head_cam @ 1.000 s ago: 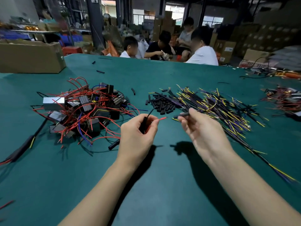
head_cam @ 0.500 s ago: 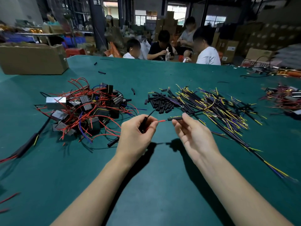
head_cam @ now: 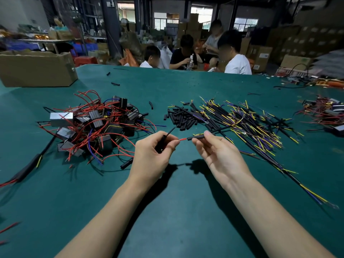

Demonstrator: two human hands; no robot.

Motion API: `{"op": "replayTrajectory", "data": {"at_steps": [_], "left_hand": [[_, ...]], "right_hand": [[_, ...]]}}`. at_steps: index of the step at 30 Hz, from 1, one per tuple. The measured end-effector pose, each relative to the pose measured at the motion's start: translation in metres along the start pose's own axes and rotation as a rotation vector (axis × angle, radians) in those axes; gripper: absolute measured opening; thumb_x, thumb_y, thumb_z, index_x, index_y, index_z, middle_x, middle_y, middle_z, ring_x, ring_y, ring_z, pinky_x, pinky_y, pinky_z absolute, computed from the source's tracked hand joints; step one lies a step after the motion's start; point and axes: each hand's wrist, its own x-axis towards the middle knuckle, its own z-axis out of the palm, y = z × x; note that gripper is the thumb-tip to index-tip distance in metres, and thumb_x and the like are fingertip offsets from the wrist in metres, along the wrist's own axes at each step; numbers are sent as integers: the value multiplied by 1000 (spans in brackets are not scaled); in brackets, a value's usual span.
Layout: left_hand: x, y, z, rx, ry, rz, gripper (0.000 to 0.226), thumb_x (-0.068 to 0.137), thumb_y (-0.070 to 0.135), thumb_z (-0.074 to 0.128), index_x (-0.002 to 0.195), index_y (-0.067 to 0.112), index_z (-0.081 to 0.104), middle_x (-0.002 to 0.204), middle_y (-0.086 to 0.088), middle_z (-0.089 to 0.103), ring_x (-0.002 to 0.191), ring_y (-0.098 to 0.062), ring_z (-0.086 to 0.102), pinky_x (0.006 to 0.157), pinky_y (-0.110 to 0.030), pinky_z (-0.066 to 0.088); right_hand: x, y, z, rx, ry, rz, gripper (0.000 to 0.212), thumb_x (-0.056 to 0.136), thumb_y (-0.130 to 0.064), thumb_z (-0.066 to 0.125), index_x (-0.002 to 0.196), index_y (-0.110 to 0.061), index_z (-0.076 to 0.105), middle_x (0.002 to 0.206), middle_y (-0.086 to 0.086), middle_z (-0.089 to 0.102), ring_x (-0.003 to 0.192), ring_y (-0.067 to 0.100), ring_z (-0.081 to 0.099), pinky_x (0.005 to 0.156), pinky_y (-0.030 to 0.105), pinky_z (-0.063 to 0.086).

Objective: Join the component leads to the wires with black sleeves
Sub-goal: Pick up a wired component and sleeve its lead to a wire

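So, far left there's a cardboard box (head_cam: 37, 68) at the back of the green table (head_cam: 167, 211), and in front of it a messy heap of components (head_cam: 95, 127) with red leads sticking out everywhere. Moving in, the left hand (head_cam: 151, 155) is curled round a black bit and pinches a red lead (head_cam: 182, 139) at the fingertips, the tip poking out to the right. Just beside it, the right hand (head_cam: 219, 155) pinches a black sleeve (head_cam: 195, 137) between thumb and forefinger, its open end almost touching the red tip. Behind the hands sits a little pile of loose sleeves (head_cam: 181, 119), then a big spread of black-sleeved wires (head_cam: 247, 125) with yellow and blue ends. Far right, another tangle of parts (head_cam: 323, 113).
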Motion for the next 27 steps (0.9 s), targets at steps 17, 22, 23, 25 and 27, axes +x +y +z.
{"op": "replayTrajectory", "data": {"at_steps": [17,22,23,25,27], "left_hand": [[0,5,-3,-32,-154,-3,18,76,17,79,73,11,62,58,7,55,53,-1,44,55,-14,36],[0,3,-5,10,-196,42,8,82,13,73,78,11,66,65,7,62,57,-2,51,58,-15,39],[0,2,-5,15,-201,37,8,82,12,73,77,11,66,64,10,62,56,1,51,58,-11,38],[0,2,-6,12,-205,21,9,82,9,71,78,12,64,64,10,62,56,2,52,58,-11,40],[-1,2,-7,-12,-210,26,10,81,3,68,83,11,62,70,8,65,62,0,57,63,-13,43]], "right_hand": [[-6,12,-5,-529,-200,-78,7,88,-8,64,82,-9,60,66,-3,63,58,7,57,62,19,46],[-5,12,-6,-694,-176,-290,12,86,-7,66,76,-10,61,57,-9,62,53,3,56,54,13,44],[-5,12,-7,-695,-185,-285,11,86,-8,67,77,-9,62,58,-9,62,53,3,56,53,13,43],[-4,13,-8,-704,-223,-244,7,84,-10,69,79,-9,64,62,-8,64,56,2,57,53,12,42],[-5,15,-8,-732,-273,-206,6,83,-12,70,78,-11,66,63,-8,65,56,1,57,53,12,42]]}}
